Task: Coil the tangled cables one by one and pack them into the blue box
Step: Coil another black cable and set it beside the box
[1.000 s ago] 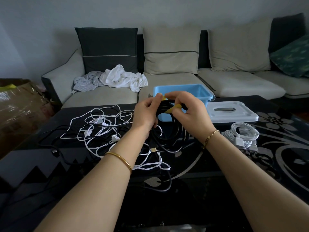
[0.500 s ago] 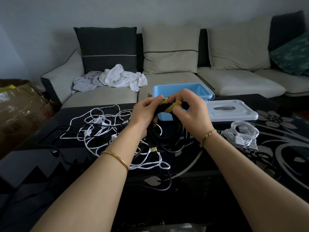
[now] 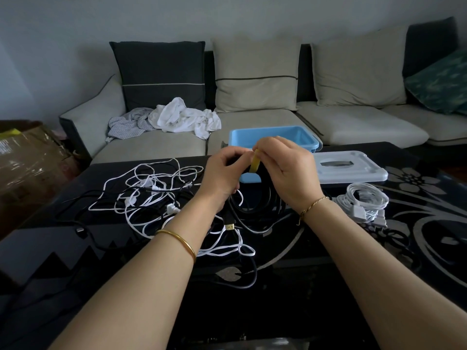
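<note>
Black cable coil is held over the counter's middle, gripped at its top by the left hand; a yellow tie is pinched by the right hand. 1 blue box stands at the far edge.

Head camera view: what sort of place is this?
Probably a home living room: a long sofa with cushions, crumpled clothes left on its seat, and a glossy black coffee table in front of it.
</note>
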A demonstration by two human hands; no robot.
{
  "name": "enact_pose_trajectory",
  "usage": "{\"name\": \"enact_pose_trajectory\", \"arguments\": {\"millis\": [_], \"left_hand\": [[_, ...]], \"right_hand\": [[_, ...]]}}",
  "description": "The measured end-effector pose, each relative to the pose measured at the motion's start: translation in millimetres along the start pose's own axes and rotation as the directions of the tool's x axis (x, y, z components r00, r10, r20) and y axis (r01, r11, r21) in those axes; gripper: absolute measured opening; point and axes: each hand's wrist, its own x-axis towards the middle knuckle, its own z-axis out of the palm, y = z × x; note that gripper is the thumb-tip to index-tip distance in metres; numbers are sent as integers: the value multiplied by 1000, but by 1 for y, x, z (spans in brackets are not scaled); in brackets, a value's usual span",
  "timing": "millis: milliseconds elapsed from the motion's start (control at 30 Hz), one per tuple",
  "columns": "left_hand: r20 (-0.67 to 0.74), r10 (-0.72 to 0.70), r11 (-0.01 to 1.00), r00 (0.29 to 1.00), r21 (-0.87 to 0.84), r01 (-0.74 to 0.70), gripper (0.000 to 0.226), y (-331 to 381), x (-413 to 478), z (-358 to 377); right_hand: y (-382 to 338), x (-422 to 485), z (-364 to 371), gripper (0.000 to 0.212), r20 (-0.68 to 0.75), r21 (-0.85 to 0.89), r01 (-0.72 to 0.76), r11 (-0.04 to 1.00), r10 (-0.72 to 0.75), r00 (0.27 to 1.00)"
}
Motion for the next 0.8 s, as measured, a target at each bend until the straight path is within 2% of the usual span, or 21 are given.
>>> {"name": "enact_pose_trajectory", "arguments": {"millis": [167, 500, 633, 800], "left_hand": [[54, 38, 999, 998, 7, -39, 15, 0, -1, 9], [129, 15, 999, 992, 44, -21, 14, -3, -1, 10], [117, -5, 1000, 993, 7, 4, 12, -4, -2, 10], [150, 18, 1000, 989, 9, -19, 14, 0, -1, 9]], "right_hand": [[3, 4, -4, 16, -69, 89, -111, 990, 117, 991], [6, 4, -3, 6, -26, 246, -367, 897, 384, 923], [6, 4, -4, 5, 15, 270, -387, 882, 398, 917], [3, 7, -10, 8, -23, 235, -346, 908, 361, 932]]}}
